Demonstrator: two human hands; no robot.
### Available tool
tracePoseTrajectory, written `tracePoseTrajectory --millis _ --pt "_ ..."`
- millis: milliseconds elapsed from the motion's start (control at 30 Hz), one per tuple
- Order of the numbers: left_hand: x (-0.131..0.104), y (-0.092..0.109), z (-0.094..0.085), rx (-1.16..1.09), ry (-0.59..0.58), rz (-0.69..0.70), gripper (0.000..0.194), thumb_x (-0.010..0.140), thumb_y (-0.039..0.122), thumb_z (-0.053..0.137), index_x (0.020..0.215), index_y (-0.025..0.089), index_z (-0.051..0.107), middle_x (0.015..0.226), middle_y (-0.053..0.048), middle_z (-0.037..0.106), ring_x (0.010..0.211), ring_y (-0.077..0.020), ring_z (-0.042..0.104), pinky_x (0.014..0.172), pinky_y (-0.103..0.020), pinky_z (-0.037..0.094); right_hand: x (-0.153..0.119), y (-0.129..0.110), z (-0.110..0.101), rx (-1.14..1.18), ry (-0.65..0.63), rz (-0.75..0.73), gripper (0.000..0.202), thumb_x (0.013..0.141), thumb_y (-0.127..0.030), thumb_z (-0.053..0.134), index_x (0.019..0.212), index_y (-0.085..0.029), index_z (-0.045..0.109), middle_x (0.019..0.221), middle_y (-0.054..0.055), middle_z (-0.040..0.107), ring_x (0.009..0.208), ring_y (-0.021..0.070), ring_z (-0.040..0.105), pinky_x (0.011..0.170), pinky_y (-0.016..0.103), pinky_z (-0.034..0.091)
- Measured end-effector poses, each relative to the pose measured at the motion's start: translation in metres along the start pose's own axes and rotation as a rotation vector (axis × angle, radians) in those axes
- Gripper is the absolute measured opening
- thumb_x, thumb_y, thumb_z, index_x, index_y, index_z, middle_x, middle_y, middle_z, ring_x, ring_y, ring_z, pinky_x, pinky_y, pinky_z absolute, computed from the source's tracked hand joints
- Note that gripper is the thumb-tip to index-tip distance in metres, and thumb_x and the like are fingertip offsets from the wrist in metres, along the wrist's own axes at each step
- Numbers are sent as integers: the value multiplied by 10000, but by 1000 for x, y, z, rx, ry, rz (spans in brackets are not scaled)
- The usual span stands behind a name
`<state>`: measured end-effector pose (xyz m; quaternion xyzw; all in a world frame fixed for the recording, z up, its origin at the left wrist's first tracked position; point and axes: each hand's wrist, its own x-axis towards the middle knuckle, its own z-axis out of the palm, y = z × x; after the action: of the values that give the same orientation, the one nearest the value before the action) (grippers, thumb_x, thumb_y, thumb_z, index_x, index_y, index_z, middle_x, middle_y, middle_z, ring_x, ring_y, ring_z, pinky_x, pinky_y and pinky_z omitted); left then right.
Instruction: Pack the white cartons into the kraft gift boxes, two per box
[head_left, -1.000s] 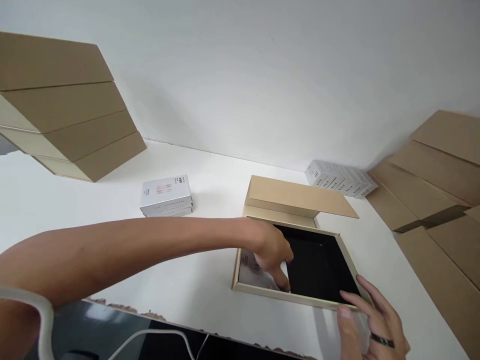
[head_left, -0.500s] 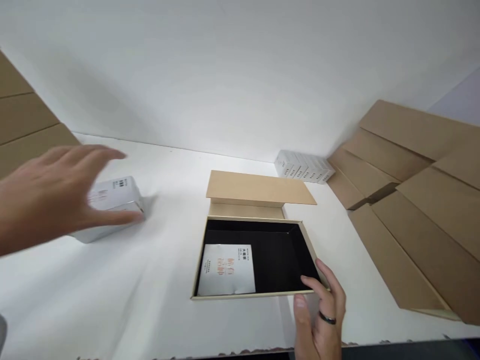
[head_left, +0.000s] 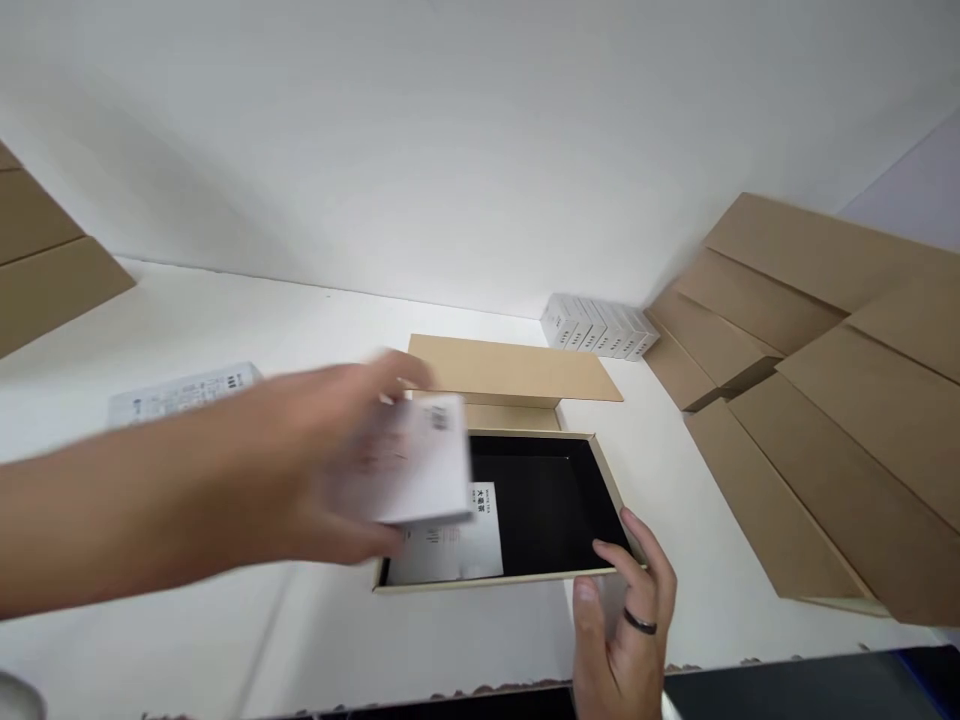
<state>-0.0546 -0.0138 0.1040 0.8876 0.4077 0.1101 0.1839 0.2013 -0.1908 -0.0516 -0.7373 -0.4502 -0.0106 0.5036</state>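
Table (head_left: pixel 337 640), one, white, ragged along the near edge.
Stack of kraft boxes (head_left: pixel 817 470), along the table's right edge.
Second kraft stack (head_left: pixel 45 235), cut off by the view, toward the back left corner.
Open kraft gift box (head_left: pixel 536 510), black-lined, lid (head_left: pixel 510 368) folded toward the back edge; sits right of centre, nearer the near edge.
My left hand (head_left: pixel 330 450), blurred, holding a silver-white carton (head_left: pixel 435 465) over the gift box's left end.
My right hand (head_left: pixel 626 630), thumb outside and fingers over the rim, gripping the gift box's near right corner.
Row of small cartons (head_left: pixel 600 328), at the back edge, beside the right stack.
Tea carton (head_left: pixel 480 545), flat inside the gift box, near left corner.
Another carton (head_left: pixel 229 380), toward the left edge, partly behind my forearm.
Ring (head_left: pixel 640 622), black, on my right hand.
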Motion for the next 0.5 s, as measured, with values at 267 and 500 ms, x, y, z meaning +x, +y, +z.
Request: tracePoseTrajectory --millis 267,500 --pt "59 74 42 163 -641 215 871 718 640 796 1506 472 465 1288 -114 586 1181 -400 570 807 -401 515 1 9 1 -41 32 -83 396 1001 -589 478 1152 -242 596 1507 148 477 1382 375 438 1029 577 388" --pt "61 60 53 47 -706 188 810 646 646 807 1354 326 581 1225 -92 630 1039 -340 630 787 -407 534 1 12 1 -86 60 -134 409 984 -595 502 1128 -229 614 1486 170 509 1375 395 464 997 572 423"
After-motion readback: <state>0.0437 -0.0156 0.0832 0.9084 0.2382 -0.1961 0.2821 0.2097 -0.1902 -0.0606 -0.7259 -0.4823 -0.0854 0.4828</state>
